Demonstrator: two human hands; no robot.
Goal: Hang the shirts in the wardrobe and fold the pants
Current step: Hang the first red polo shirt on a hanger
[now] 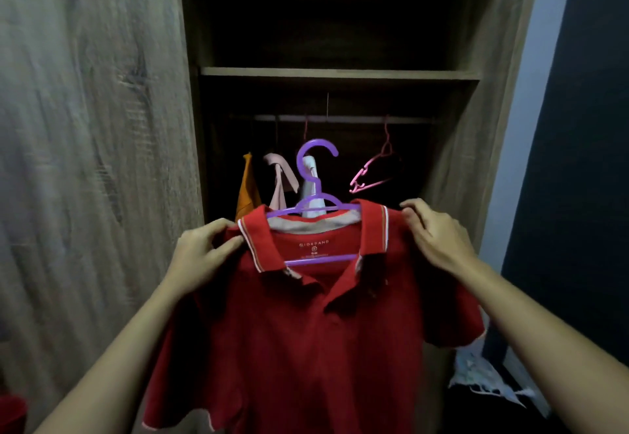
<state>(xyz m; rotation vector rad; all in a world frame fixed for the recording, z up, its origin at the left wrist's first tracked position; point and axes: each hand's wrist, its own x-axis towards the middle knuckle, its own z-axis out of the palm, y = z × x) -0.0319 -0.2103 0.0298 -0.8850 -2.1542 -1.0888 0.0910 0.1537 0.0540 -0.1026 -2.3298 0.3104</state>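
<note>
Holding the red polo shirt (306, 331) on its purple hanger (318, 185) before the wardrobe (340, 73), we are pinching its shoulders with our left hand (200, 253) and right hand (435, 236), judging the hook (318, 144) must next rise onto the rail (357, 119).

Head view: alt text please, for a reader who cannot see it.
The left hand and right hand hold a red polo shirt by its shoulders on a purple hanger before an open wooden wardrobe. Inside, a rail carries an orange garment, a pink garment and an empty pink hanger.
</note>
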